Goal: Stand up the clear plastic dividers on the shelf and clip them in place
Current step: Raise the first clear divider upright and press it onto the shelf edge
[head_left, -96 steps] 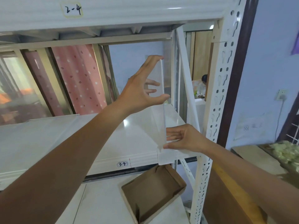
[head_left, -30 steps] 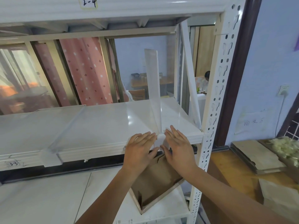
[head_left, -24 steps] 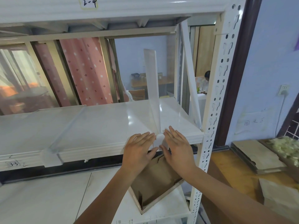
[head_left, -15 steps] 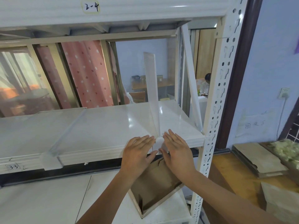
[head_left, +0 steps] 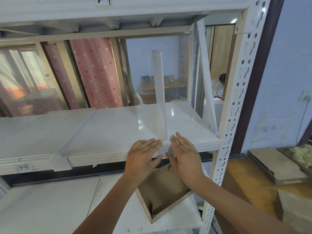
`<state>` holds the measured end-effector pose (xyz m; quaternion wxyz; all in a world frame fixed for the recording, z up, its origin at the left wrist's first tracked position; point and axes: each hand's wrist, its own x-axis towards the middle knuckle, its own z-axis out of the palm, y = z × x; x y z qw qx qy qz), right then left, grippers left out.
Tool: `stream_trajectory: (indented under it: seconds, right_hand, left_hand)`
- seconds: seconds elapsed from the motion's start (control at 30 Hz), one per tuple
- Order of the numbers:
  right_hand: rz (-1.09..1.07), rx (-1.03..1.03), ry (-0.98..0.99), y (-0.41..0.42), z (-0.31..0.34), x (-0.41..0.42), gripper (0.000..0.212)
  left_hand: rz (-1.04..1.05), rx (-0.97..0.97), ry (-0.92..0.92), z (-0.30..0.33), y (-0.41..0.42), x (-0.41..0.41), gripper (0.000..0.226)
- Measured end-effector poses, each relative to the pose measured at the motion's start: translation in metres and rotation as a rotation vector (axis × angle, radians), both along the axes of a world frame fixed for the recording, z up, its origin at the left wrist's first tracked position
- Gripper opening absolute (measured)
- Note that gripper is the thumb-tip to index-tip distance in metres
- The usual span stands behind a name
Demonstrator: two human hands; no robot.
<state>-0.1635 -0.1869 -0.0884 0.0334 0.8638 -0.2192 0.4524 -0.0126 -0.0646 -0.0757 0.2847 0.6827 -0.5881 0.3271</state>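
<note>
The frosted-clear divider (head_left: pixel 159 92) stands upright on the white shelf (head_left: pixel 101 129), both hands' fingers (head_left: pixel 148 144) flat and released beside its clip (head_left: pixel 164 147).

Two bare forearms, left hand (head_left: pixel 142 159) and right hand (head_left: pixel 184 156) without sleeves, gloves, rings or watch

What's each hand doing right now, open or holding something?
Left hand: open, fingers flat against the shelf edge beside the divider clip.
Right hand: open, fingers flat on the clip's other side; holding nothing.
</note>
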Motion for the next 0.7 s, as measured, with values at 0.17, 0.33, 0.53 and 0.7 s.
stream_trajectory:
  seconds: [0.17, 0.33, 0.53, 0.7]
  right_hand:
    - [-0.050, -0.040, -0.021, 0.003, -0.001, 0.006, 0.054]
    - [-0.058, -0.105, -0.050, 0.008, 0.002, 0.010, 0.055]
    - [-0.014, -0.096, -0.058, 0.015, 0.004, 0.014, 0.052]
    - [0.006, -0.088, -0.062, 0.020, 0.003, 0.017, 0.050]
  left_hand:
    - [-0.006, 0.021, -0.008, 0.001, 0.003, 0.005, 0.050]
    - [-0.029, 0.036, 0.003, 0.001, 0.007, 0.012, 0.049]
    - [-0.023, 0.063, 0.020, 0.003, 0.013, 0.020, 0.050]
    - [-0.024, 0.063, 0.011, 0.004, 0.017, 0.024, 0.051]
